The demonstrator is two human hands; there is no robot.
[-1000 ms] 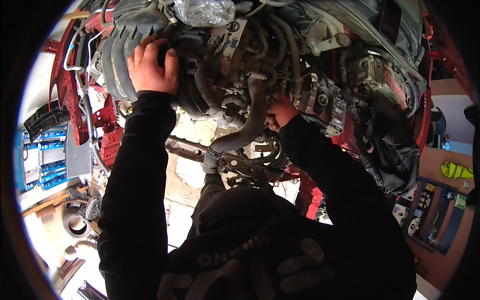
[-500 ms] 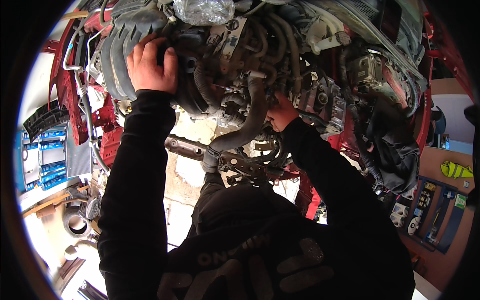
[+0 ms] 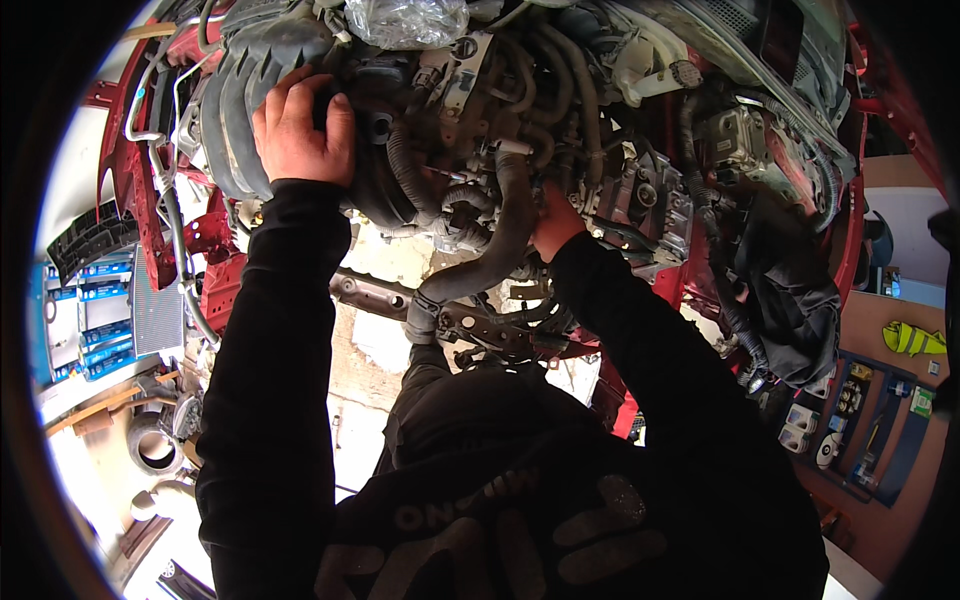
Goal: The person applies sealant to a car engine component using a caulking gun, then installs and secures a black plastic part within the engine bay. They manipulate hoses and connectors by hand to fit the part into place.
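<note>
My left hand (image 3: pixel 305 128) rests on the ribbed black intake manifold (image 3: pixel 238 125), its fingers curved over the edge and the thumb apart. Deeper in the engine bay, my right hand (image 3: pixel 558 222) reaches in just right of a thick black radiator hose (image 3: pixel 512 200). The fingers of that hand are hidden behind the hose and in shadow, so what they touch does not show. Left of the hose run corrugated conduits (image 3: pixel 407 170). A metal bracket (image 3: pixel 466 80) sits above them.
Clear plastic wrap (image 3: pixel 405 20) covers a part at the top. A metal crossmember (image 3: pixel 370 292) spans below the engine. Black cloth (image 3: pixel 785 290) hangs at the right. Beyond are a blue tool tray (image 3: pixel 875 430), a yellow vest (image 3: pixel 912 339) and blue boxes (image 3: pixel 103 330).
My right hand has shifted slightly left and deeper behind the hose, and its fingers have gone out of sight. The left hand stays where it was.
</note>
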